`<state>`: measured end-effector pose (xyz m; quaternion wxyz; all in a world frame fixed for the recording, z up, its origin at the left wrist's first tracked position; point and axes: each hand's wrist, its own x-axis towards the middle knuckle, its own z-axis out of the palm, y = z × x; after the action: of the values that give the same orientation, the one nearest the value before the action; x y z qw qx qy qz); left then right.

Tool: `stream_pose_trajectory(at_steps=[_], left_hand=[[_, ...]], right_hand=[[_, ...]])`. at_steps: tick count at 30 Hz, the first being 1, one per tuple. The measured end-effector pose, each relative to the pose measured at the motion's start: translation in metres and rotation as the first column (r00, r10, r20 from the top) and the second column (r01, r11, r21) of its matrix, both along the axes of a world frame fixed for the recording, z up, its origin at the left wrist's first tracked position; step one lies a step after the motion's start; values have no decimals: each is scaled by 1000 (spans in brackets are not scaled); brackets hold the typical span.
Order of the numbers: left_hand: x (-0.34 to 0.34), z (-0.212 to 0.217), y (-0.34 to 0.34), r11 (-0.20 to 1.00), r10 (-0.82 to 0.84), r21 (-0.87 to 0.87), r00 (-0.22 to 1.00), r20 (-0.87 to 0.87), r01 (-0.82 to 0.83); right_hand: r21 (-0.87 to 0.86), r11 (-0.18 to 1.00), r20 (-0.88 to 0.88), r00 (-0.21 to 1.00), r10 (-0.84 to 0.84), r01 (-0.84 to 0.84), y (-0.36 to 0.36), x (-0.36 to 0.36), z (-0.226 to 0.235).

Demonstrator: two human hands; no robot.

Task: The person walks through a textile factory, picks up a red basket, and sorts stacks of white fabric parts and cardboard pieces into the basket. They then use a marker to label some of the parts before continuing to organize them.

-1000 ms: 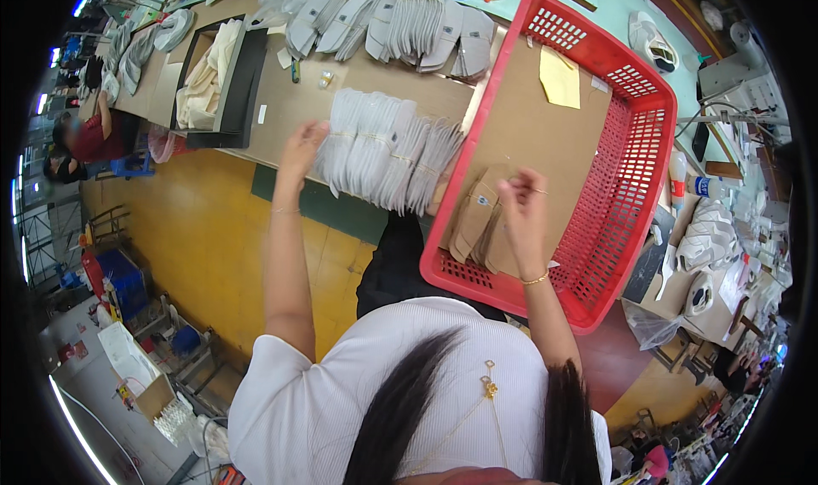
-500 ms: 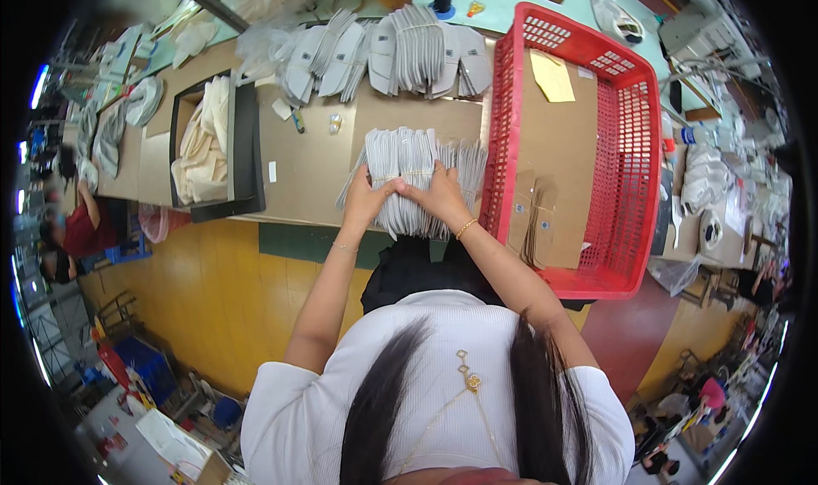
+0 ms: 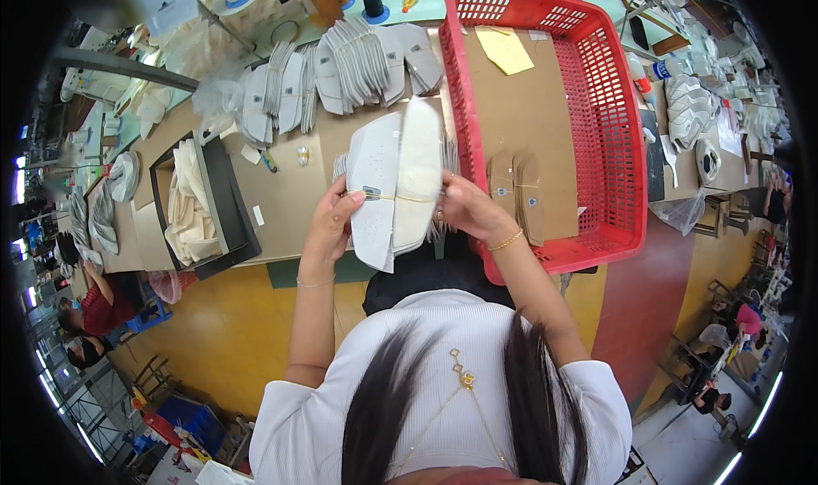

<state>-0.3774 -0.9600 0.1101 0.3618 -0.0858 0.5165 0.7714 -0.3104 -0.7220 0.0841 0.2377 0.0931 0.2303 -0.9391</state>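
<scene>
1. Both hands had lifted a bundle of white insoles off the table since half a second before; earlier they lay flat on the stack at the table edge, now the bundle was held up upright between them.
2. Far left: the room showed a yellow floor, blue crates, and other people seated low at the picture's edge.
3. Black tray sat on the cardboard-covered table, holding cream fabric pieces.
4. Left hand gripped the bundle's left edge, fingers curled and pressed together, thumb on the front face near a thin rubber band across the bundle.
5. More grey-white insole stacks were fanned along the table's back, thread spools behind them.
6. Right hand held the bundle's right edge, fingers bent around it; whether it pinched the band I could not tell.
7. Red plastic basket stood just right of the hands, lined with cardboard, with brown cardboard insoles and a yellow sheet inside.
8. Far right: cluttered workbench, red-brown floor patch.
</scene>
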Motion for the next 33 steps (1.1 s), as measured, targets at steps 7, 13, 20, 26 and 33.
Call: stream_pose_trajectory(at_steps=[7,13,20,26,33], left_hand=[[-18,40,121,999,-51,1,999,-17,51],[-69,0,223,992,-113,69,990,82,107],[-158,-113,328,971,237,-5,971,-42,-238],[-174,-170,359,841,153,-407,879,-451,-355],[-196,-201,348,694,-67,-619,824,-563,-366]], right_hand=[[781,545,-389,920,43,305,98,-20,61],[875,-322,-319,931,175,360,211,-35,57],[701,-412,-491,813,313,582,298,-109,-74],[681,-293,-530,728,435,671,294,-176,-139],[648,-228,-466,615,636,727,298,-184,-187]])
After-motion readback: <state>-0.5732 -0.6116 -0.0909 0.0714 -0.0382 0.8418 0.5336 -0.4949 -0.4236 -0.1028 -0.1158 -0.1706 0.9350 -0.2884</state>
